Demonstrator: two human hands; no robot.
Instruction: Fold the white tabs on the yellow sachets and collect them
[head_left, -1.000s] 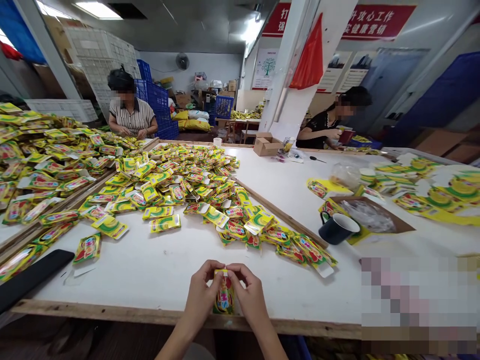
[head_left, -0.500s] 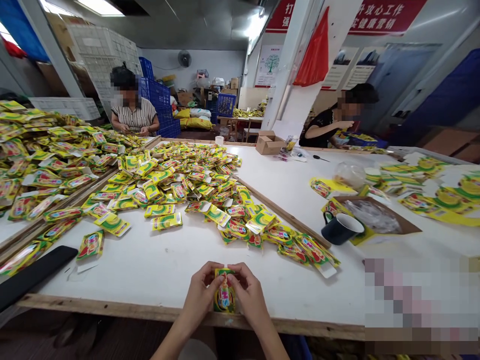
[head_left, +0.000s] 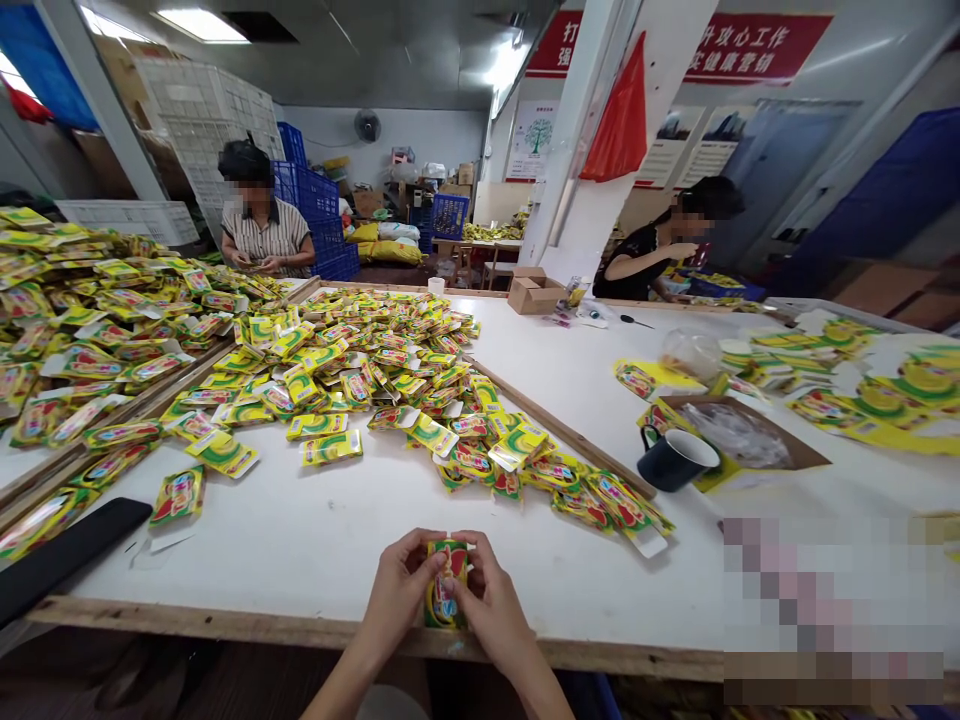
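Between my two hands, at the table's front edge, stands a small yellow-green printed carton (head_left: 447,604) with red and coloured lettering. My left hand (head_left: 401,580) grips its left side, thumb on the front face and fingers curled around the top. From the right, my right hand (head_left: 487,590) holds it in the same way, its thumb lower on the printed front. The back of the carton is hidden. Beyond my hands lies a large heap of similar cartons (head_left: 360,370), several with white end flaps standing out.
A dark mug (head_left: 679,462) lies near a box of clear plastic (head_left: 739,432) on the right. Wooden strips (head_left: 555,425) divide the white table (head_left: 330,540). A black long object (head_left: 75,550) lies at left. Two co-workers (head_left: 266,230) sit across the table, and a small cardboard box (head_left: 534,292) stands farther back.
My right thumb has slid down the front of the carton. Both hands still hold it in nearly the same place. The view has shifted slightly.
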